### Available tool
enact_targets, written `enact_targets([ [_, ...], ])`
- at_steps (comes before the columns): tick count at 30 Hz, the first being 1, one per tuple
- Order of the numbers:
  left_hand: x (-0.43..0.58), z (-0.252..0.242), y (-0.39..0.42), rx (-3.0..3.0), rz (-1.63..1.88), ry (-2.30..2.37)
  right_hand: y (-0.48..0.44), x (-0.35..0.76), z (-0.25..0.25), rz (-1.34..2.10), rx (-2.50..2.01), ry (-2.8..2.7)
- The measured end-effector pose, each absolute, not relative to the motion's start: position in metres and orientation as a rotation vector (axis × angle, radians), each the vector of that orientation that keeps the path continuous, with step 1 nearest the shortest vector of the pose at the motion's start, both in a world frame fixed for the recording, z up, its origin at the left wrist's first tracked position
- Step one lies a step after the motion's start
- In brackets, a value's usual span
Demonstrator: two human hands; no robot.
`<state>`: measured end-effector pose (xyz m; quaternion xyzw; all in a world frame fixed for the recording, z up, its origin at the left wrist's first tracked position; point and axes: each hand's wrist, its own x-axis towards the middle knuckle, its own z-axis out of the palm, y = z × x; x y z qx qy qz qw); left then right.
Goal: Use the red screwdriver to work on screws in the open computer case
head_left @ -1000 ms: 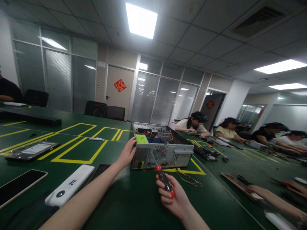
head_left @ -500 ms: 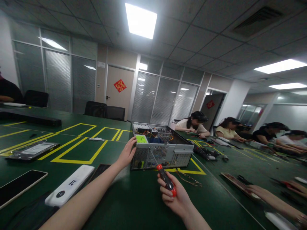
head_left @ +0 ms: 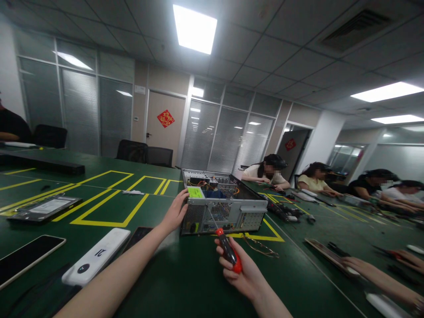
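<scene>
An open metal computer case [head_left: 247, 216] lies on the green table, its perforated rear panel facing me and wires showing inside. My left hand [head_left: 177, 210] rests against the case's left corner, beside a yellow-green label [head_left: 195, 192], with its fingers round the edge. In my right hand [head_left: 240, 269] is a red and black screwdriver [head_left: 228, 248], held by the handle. Its shaft points up and away, the tip at the rear panel near the upper left. Whether the tip sits on a screw is too small to tell.
Left on the table [head_left: 172, 274] are a hard drive [head_left: 48, 208], a phone [head_left: 28, 258] and a white device [head_left: 96, 256]. A wire loop [head_left: 261, 247] lies right of the case. Another person's hand [head_left: 364, 267] is at right; several people sit beyond.
The screwdriver handle has shifted slightly left and turned a little in my right hand. My left hand and the case look the same.
</scene>
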<state>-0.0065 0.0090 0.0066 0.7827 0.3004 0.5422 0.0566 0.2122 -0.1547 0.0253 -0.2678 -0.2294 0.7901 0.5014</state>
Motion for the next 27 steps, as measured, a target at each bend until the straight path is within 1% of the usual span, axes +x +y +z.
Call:
enact_targets([
  [5,-0.0069,0.0056,0.0098,2.374,1.649,0.907,-0.1544,0.2159,0.0282,1.862,-0.718,-0.489],
  [9,-0.0064,0.0063,0.0089,2.373,1.653,0.906,-0.1535,0.2167,0.0293,1.91,-0.773,-0.443],
  [14,-0.0062,0.006,0.0095,2.382,1.66,0.907,-0.1547,0.2122,0.0319,1.885,-0.768,-0.395],
  [27,-0.0065,0.0051,0.0101,2.382,1.654,0.898,-0.1496,0.2183,0.0225,2.028,-0.742,-0.27],
])
